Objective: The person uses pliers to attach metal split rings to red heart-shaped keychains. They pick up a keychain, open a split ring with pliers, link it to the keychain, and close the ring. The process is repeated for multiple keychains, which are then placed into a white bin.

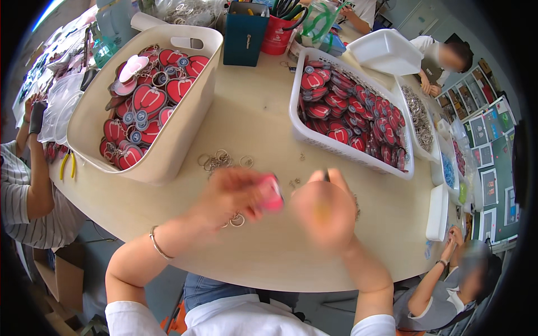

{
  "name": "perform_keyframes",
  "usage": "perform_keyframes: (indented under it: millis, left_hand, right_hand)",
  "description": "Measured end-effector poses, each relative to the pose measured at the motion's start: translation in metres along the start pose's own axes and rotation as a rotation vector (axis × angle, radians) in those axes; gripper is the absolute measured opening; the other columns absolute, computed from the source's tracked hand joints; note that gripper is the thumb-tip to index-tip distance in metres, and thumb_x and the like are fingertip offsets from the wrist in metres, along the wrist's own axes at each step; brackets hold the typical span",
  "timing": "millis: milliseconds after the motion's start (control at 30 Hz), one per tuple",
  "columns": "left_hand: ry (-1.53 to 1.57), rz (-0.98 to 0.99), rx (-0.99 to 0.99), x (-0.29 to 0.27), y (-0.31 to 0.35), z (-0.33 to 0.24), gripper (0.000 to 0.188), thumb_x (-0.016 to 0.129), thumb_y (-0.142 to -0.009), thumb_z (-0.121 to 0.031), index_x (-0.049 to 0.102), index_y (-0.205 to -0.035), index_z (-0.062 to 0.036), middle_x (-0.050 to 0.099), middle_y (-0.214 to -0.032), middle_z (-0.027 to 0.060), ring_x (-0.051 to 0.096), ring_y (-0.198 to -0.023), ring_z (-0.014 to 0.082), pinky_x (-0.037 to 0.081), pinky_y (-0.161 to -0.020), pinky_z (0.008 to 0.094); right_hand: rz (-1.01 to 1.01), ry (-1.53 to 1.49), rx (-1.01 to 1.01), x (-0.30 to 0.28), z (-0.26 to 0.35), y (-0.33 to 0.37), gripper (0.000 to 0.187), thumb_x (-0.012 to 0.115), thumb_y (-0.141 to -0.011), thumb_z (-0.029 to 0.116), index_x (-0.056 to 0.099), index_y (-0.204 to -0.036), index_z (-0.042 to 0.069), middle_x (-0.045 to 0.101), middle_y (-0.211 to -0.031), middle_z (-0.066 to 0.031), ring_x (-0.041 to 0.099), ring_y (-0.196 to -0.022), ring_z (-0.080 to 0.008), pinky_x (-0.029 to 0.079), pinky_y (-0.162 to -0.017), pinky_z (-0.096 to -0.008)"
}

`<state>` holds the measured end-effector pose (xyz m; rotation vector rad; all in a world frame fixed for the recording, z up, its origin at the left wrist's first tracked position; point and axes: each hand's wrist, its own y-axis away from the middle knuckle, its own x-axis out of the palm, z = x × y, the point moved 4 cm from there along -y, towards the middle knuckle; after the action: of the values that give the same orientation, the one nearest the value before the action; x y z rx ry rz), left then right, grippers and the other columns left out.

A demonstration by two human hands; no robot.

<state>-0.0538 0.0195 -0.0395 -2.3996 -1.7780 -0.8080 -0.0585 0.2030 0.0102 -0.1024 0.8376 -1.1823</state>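
Note:
My left hand (238,193) is closed on a red-and-pink keychain charm (270,192), held above the table in front of me. Close by on its right, my right hand (325,210), smeared by motion, is wrapped round a tool with a dark tip and a bit of yellow handle, seemingly pliers (322,213). Loose metal key rings (221,160) lie just beyond my left hand, and more key rings (237,219) lie beneath it. Small metal fittings (295,182) are scattered between my hands. Another little pile is partly hidden behind my right hand.
A deep cream bin (193,106) of red charms with rings stands left; a white basket (347,147) of red charms stands right. Behind are a dark green pen box (244,39) and red cup (276,35). Yellow-handled pliers (68,166) lie far left. Several co-workers sit around the table.

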Motion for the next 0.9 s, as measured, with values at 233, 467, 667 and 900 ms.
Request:
perform_keyframes:
  millis: [233, 467, 667, 900]
  left_hand:
    - [-0.174, -0.451, 0.716, -0.023, 0.007, -0.025, 0.020, 0.057, -0.096, -0.016, 0.051, -0.106, 0.0004, 0.064, -0.092, 0.0094, 0.067, -0.074, 0.0151, 0.054, -0.058, 0.0239]
    - [-0.141, -0.444, 0.689, -0.024, 0.008, -0.026, 0.017, 0.053, -0.097, -0.008, 0.046, -0.110, 0.0007, 0.060, -0.095, 0.0065, 0.064, -0.080, 0.0114, 0.053, -0.064, 0.0216]
    - [-0.147, -0.415, 0.663, -0.023, 0.006, -0.021, 0.021, 0.056, -0.096, -0.012, 0.049, -0.111, 0.0008, 0.062, -0.095, 0.0081, 0.067, -0.076, 0.0154, 0.054, -0.059, 0.0234]
    - [-0.129, -0.307, 0.502, -0.010, 0.005, -0.011, 0.020, 0.054, -0.096, -0.009, 0.049, -0.113, 0.0006, 0.061, -0.097, 0.0068, 0.066, -0.080, 0.0134, 0.054, -0.062, 0.0220]
  right_hand:
    - [0.163, 0.383, 0.188, 0.070, -0.064, -0.044, 0.017, 0.076, -0.071, 0.012, 0.068, -0.084, 0.003, 0.058, -0.095, -0.0126, 0.055, -0.095, -0.0304, 0.043, -0.083, -0.0422]
    - [0.276, 0.454, 0.239, 0.085, -0.064, -0.055, 0.018, 0.076, -0.070, 0.015, 0.067, -0.080, 0.003, 0.057, -0.094, -0.0132, 0.053, -0.096, -0.0305, 0.042, -0.083, -0.0425]
    - [0.285, 0.504, 0.202, 0.034, -0.056, -0.033, 0.016, 0.076, -0.070, 0.010, 0.068, -0.080, 0.002, 0.058, -0.099, -0.0143, 0.054, -0.098, -0.0317, 0.043, -0.088, -0.0425]
    - [0.278, 0.555, 0.317, 0.005, -0.055, -0.001, 0.016, 0.077, -0.068, 0.005, 0.069, -0.082, 0.002, 0.058, -0.102, -0.0124, 0.054, -0.102, -0.0314, 0.044, -0.088, -0.0405]
